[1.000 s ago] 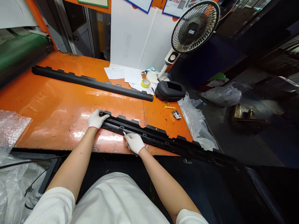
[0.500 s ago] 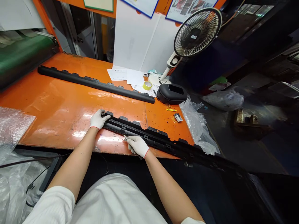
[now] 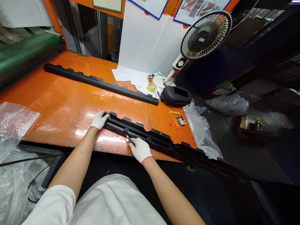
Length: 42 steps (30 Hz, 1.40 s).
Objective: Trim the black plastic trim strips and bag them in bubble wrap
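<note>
A long black plastic trim strip point(image 3: 138, 132) with raised tabs lies slantwise along the front of the table and runs beyond its right edge. My left hand point(image 3: 99, 120), in a white glove with a red cuff, is closed on the strip's left end, thumb on top. In my gloved right hand point(image 3: 141, 150) is a slim dark tool point(image 3: 131, 141) with a pale pointed tip, held like a pen. That tip is at the strip's near edge; whether it touches is too small to tell.
A second black strip point(image 3: 100, 83) lies farther back on the orange table point(image 3: 67, 103). Papers point(image 3: 139, 77), yellow tape point(image 3: 151, 87), a black case point(image 3: 175, 96) and a fan point(image 3: 203, 36) stand behind. Bubble wrap point(image 3: 17, 120) covers the left corner; plastic sheeting point(image 3: 201, 131) hangs at the right.
My right hand has turned, so more of the dark tool shows between its fingers. My left hand stays on the strip's end. The whole view has shifted slightly.
</note>
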Each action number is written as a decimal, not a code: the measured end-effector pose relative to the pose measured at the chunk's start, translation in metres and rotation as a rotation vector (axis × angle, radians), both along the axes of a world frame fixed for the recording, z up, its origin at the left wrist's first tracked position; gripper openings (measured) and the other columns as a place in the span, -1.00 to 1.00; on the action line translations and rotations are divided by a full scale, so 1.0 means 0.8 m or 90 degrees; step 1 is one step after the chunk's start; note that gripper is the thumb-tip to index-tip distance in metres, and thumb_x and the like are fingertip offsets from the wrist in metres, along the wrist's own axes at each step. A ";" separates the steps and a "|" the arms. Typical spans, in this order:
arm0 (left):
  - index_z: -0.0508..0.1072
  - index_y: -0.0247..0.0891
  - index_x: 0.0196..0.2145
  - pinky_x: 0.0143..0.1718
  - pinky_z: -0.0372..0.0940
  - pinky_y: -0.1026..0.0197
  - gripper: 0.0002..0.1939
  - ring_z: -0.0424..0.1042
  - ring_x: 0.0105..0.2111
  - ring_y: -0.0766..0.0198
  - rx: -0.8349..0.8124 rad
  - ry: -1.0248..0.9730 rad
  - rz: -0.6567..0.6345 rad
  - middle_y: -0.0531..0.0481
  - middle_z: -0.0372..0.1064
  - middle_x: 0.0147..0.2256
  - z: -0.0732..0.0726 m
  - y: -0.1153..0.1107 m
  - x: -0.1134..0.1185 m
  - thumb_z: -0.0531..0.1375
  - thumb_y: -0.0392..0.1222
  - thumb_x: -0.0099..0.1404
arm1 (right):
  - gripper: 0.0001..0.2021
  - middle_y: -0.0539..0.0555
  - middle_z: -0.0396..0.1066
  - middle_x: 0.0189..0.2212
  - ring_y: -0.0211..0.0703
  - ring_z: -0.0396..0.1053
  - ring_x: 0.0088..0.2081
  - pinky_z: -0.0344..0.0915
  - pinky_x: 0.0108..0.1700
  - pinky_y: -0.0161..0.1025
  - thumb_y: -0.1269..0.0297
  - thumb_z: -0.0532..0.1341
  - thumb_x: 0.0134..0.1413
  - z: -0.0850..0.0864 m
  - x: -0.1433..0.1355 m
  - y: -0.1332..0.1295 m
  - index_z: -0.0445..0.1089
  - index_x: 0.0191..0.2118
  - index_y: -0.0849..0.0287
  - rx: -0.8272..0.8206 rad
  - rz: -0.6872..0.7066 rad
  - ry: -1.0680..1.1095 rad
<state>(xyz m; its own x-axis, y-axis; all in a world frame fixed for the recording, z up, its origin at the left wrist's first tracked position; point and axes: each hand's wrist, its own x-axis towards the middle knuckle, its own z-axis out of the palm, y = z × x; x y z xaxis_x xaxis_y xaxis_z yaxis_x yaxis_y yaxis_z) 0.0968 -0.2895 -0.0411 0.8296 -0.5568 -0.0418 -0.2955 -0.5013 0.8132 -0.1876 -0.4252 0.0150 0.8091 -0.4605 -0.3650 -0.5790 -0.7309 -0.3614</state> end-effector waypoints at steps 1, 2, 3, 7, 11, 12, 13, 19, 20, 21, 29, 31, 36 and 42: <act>0.57 -0.13 -0.14 0.14 0.46 0.08 -0.77 0.60 -0.01 -0.01 0.000 0.000 0.002 -0.10 0.67 -0.12 0.000 -0.001 0.001 0.20 -0.01 0.38 | -0.65 0.29 0.65 0.05 0.18 0.62 0.09 0.43 0.12 -0.08 0.19 0.20 0.56 0.004 0.001 0.001 0.67 0.22 0.09 -0.013 0.009 0.020; 0.59 -0.14 -0.12 0.15 0.46 0.07 -0.76 0.61 0.00 -0.01 0.000 0.000 0.003 -0.10 0.68 -0.11 -0.001 -0.001 0.002 0.21 -0.01 0.38 | -0.64 0.31 0.65 0.06 0.19 0.62 0.10 0.43 0.12 -0.08 0.19 0.19 0.57 0.008 0.002 0.002 0.66 0.23 0.10 -0.021 0.011 0.034; 0.60 -0.14 -0.10 0.15 0.46 0.07 -0.75 0.61 0.01 -0.02 -0.001 0.001 0.005 -0.11 0.68 -0.10 -0.002 -0.001 0.003 0.22 -0.01 0.37 | -0.63 0.32 0.64 0.08 0.21 0.61 0.12 0.42 0.12 -0.07 0.19 0.19 0.58 0.011 0.004 0.002 0.65 0.26 0.11 -0.026 0.010 0.044; 0.64 -0.16 -0.06 0.16 0.48 0.06 -0.69 0.62 0.02 -0.04 -0.010 0.004 0.008 -0.11 0.69 -0.08 -0.006 -0.001 0.006 0.24 0.01 0.36 | -0.62 0.29 0.63 0.12 0.18 0.60 0.15 0.41 0.13 -0.09 0.19 0.17 0.60 0.018 0.007 0.003 0.62 0.30 0.11 -0.048 0.011 0.073; 0.65 -0.18 -0.06 0.16 0.49 0.04 -0.66 0.63 0.01 -0.05 -0.019 -0.001 0.003 -0.13 0.70 -0.08 -0.010 -0.001 0.007 0.24 0.04 0.35 | -0.61 0.20 0.63 0.11 0.09 0.61 0.14 0.40 0.12 -0.16 0.18 0.16 0.61 0.021 0.006 0.003 0.61 0.32 0.06 -0.068 0.023 0.095; 0.66 -0.18 -0.06 0.16 0.50 0.04 -0.66 0.63 0.01 -0.05 -0.020 -0.002 0.002 -0.13 0.70 -0.08 -0.010 -0.001 0.008 0.24 0.04 0.35 | -0.61 0.19 0.63 0.11 0.08 0.61 0.14 0.40 0.12 -0.16 0.17 0.16 0.61 0.020 0.006 0.003 0.61 0.33 0.04 -0.067 0.024 0.100; 0.66 -0.18 -0.07 0.15 0.50 0.04 -0.66 0.63 0.01 -0.06 -0.022 -0.003 0.002 -0.13 0.70 -0.08 -0.010 -0.001 0.008 0.24 0.05 0.35 | -0.60 0.18 0.63 0.12 0.08 0.61 0.14 0.40 0.12 -0.16 0.17 0.15 0.61 0.020 0.006 0.002 0.60 0.34 0.03 -0.065 0.025 0.103; 0.67 -0.17 -0.09 0.14 0.51 0.03 -0.67 0.63 0.01 -0.07 -0.030 -0.008 0.001 -0.12 0.70 -0.11 -0.008 -0.001 0.006 0.23 0.05 0.36 | -0.61 0.18 0.62 0.14 0.09 0.59 0.17 0.39 0.14 -0.17 0.16 0.15 0.61 0.017 0.007 -0.001 0.60 0.33 0.01 -0.058 0.017 0.106; 0.68 -0.17 -0.09 0.15 0.51 0.03 -0.67 0.63 0.00 -0.07 -0.032 -0.008 0.001 -0.12 0.70 -0.11 -0.008 -0.001 0.006 0.24 0.05 0.36 | -0.61 0.18 0.63 0.14 0.09 0.59 0.17 0.39 0.14 -0.17 0.16 0.15 0.61 0.016 0.008 -0.001 0.61 0.32 0.02 -0.057 0.016 0.105; 0.68 -0.17 -0.09 0.15 0.51 0.03 -0.66 0.63 0.00 -0.06 -0.034 -0.008 0.001 -0.12 0.70 -0.11 -0.009 -0.001 0.006 0.24 0.04 0.36 | -0.61 0.18 0.63 0.14 0.08 0.59 0.17 0.39 0.14 -0.17 0.16 0.15 0.61 0.016 0.008 -0.002 0.61 0.32 0.02 -0.056 0.015 0.104; 0.68 -0.18 -0.08 0.14 0.51 0.04 -0.67 0.63 0.00 -0.06 -0.040 -0.007 0.003 -0.12 0.70 -0.12 -0.011 -0.001 0.006 0.24 0.03 0.36 | -0.61 0.21 0.65 0.14 0.09 0.58 0.18 0.38 0.17 -0.16 0.20 0.17 0.58 0.020 0.008 -0.009 0.65 0.29 0.07 -0.042 0.040 0.094; 0.69 -0.18 -0.08 0.13 0.51 0.05 -0.66 0.63 0.00 -0.05 -0.041 -0.008 0.002 -0.12 0.70 -0.12 -0.011 -0.001 0.006 0.24 0.03 0.36 | -0.60 0.22 0.66 0.14 0.09 0.59 0.18 0.38 0.18 -0.16 0.20 0.17 0.58 0.020 0.009 -0.010 0.65 0.29 0.09 -0.040 0.040 0.093; 0.69 -0.18 -0.07 0.12 0.50 0.07 -0.66 0.63 -0.01 -0.04 -0.037 -0.008 -0.003 -0.12 0.71 -0.10 -0.011 -0.002 0.006 0.24 0.03 0.36 | -0.59 0.24 0.66 0.17 0.11 0.60 0.18 0.40 0.20 -0.13 0.21 0.16 0.57 0.017 0.010 -0.011 0.65 0.30 0.10 -0.029 0.030 0.083; 0.69 -0.18 -0.05 0.12 0.49 0.06 -0.64 0.64 -0.03 -0.04 -0.032 -0.007 -0.006 -0.12 0.70 -0.12 -0.013 -0.003 0.007 0.23 0.02 0.35 | -0.59 0.25 0.66 0.17 0.12 0.60 0.19 0.41 0.20 -0.13 0.20 0.16 0.56 0.012 0.009 -0.013 0.65 0.29 0.11 -0.023 0.020 0.070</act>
<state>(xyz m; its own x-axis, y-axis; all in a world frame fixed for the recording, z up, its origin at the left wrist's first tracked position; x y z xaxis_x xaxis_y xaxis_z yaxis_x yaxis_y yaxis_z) 0.1020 -0.2917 -0.0515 0.8246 -0.5656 -0.0041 -0.3092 -0.4568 0.8341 -0.1807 -0.4353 0.0249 0.7792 -0.4504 -0.4359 -0.5906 -0.7604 -0.2700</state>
